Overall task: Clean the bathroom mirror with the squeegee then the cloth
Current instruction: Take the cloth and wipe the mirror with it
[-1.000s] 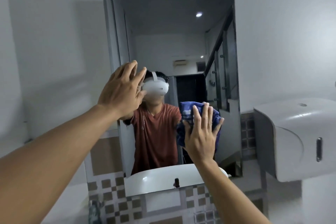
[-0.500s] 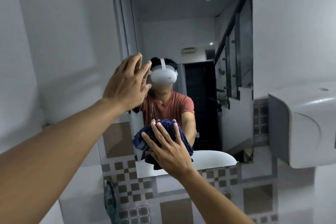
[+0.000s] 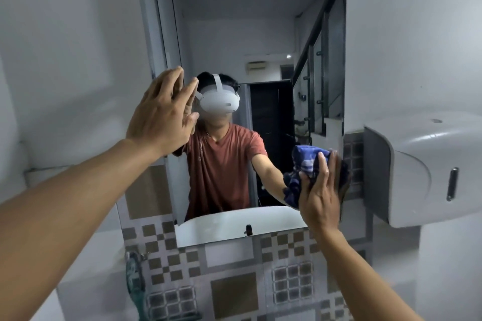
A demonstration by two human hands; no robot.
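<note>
Wiping the lower right of the mirror with the cloth.

Right hand pressed flat on the bunched blue cloth, fingers spread and extended over it rather than clenched, pinning it against the glass hard by the mirror's right edge, just left of the white wall dispenser. Left hand raised at the mirror's left edge, fingers loose and open, gripping nothing; whether touching the glass or only near it, cannot tell. No squeegee in sight, so judged to be in the cloth stage. To do this well: keep the palm flat for even pressure, run overlapping passes right out to the frame, finish along the bottom edge above the patterned tiles, turn the cloth to a dry face if streaks appear, and avoid leaving left-hand fingerprints on wiped glass.
</note>
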